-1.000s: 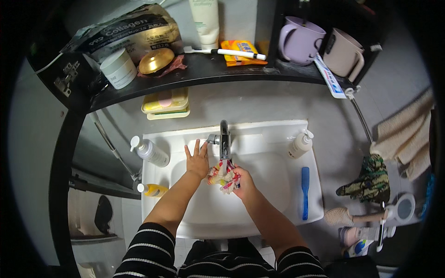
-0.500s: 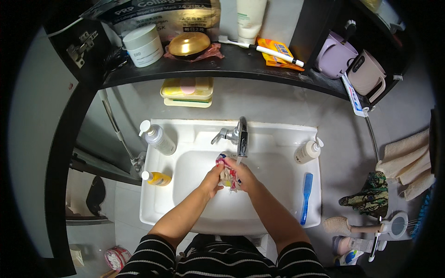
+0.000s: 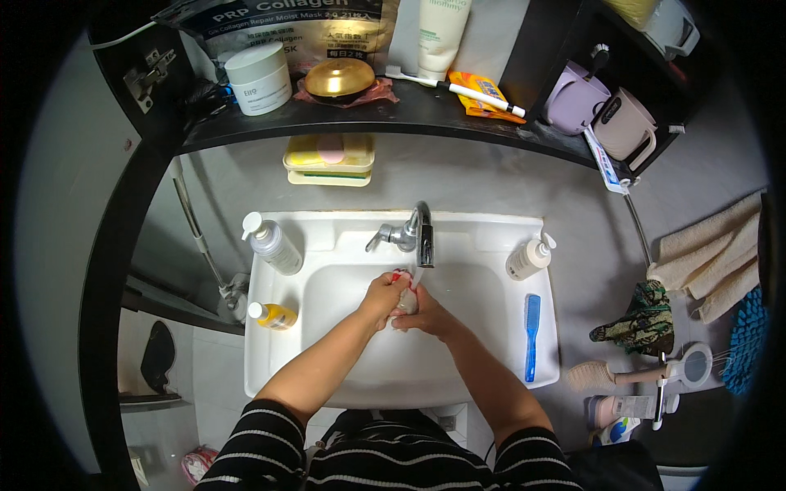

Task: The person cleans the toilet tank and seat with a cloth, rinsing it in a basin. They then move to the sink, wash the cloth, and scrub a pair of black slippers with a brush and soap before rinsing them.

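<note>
Under the chrome faucet (image 3: 424,244), my left hand (image 3: 381,299) and my right hand (image 3: 429,314) are closed together around a small, crumpled, wet-looking cloth (image 3: 407,302). White and red parts of it show between my fingers; its full shape is hidden. A thin stream of water falls from the spout beside my right fingers onto the bundle. Both hands hang over the middle of the white sink (image 3: 344,360), with my forearms reaching in over its front edge.
On the sink's left side stand a clear pump bottle (image 3: 277,245) and a yellow bottle (image 3: 274,316). To the right are a white pump bottle (image 3: 529,259) and a blue brush (image 3: 532,335). A black shelf (image 3: 327,124) with toiletries spans the back; towels (image 3: 712,254) hang right.
My hands have gathered the cloth into a tighter bundle, and less of it shows. The right hand has turned, its fingers now lower around the cloth. The view has shifted slightly.
</note>
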Demonstrator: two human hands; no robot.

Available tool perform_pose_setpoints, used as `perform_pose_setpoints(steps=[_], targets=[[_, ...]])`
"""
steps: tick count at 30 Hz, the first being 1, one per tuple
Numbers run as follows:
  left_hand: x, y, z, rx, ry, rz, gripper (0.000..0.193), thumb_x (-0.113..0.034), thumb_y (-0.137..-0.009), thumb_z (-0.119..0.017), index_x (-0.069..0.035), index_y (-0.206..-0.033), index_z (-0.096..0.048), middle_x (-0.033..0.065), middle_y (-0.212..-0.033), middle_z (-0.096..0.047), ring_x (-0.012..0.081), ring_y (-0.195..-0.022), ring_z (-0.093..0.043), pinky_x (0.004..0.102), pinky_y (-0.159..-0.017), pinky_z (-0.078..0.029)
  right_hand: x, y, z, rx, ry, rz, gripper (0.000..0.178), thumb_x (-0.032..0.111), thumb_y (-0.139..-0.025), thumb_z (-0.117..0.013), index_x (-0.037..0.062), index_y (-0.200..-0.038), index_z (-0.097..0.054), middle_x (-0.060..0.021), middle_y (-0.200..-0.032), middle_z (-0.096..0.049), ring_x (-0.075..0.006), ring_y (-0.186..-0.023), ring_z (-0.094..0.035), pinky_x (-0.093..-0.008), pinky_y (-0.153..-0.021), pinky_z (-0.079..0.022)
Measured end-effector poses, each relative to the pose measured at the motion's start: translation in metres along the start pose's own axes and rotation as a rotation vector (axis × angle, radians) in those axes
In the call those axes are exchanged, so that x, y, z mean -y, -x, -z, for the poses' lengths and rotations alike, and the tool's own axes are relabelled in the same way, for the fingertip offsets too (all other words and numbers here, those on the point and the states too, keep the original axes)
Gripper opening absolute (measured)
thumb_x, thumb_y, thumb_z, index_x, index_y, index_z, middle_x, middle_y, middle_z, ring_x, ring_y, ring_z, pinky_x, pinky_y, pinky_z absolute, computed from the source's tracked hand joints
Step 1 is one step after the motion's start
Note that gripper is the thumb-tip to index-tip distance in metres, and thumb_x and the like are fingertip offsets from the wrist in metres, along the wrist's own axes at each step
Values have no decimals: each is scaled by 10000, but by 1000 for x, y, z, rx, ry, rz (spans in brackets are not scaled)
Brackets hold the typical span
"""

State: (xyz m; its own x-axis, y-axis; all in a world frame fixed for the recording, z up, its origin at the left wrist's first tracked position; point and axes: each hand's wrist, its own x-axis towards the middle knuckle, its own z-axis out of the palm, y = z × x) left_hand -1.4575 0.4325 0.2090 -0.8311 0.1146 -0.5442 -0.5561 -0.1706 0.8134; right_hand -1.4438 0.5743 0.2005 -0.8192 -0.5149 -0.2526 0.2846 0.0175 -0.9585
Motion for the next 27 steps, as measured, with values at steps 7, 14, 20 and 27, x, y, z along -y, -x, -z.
perform_pose_setpoints(steps=[7, 14, 20, 27], targets=[[-5, -6, 1, 49, -21, 1, 382, -400, -903, -591, -21, -888, -644, 53, -761, -607, 120, -614, -565, 253, -548, -480, -30, -1, 13, -442, 338, 105, 592, 220, -780, -685, 57, -1294, -439, -112, -1086, -591, -241, -902, -599, -347, -829, -480], [18, -12, 18, -190, 121, 454, 775, -716, -794, -467, -86, -1245, -507, 180, -1245, -489, 367, -1143, -452, 588, -975, -298, -14, -25, -3, -501, -461, -156, 334, 300, -914, -516, 48, -1131, -548, -77, -980, -631, -204, -902, -616, -322, -807, -507], [57, -38, 30, 180, 708, 361, 647, -530, -878, -470, -94, -1350, -398, 185, -1311, -480, 370, -1201, -469, 554, -1019, -343, -14, -13, 2, -293, -680, -220, 364, 344, -942, -475, 20, -1081, -566, -107, -956, -634, -214, -812, -650, -352, -722, -537], [73, -52, 12, 146, 956, 247, 383, -397, -918, -452, -79, -1095, -571, 153, -1084, -611, 329, -997, -585, 485, -914, -465, -49, -8, -1, -570, -146, -3, 245, 258, -840, -625, 13, -834, -617, -60, -720, -608, -158, -645, -573, -315, -593, -480]])
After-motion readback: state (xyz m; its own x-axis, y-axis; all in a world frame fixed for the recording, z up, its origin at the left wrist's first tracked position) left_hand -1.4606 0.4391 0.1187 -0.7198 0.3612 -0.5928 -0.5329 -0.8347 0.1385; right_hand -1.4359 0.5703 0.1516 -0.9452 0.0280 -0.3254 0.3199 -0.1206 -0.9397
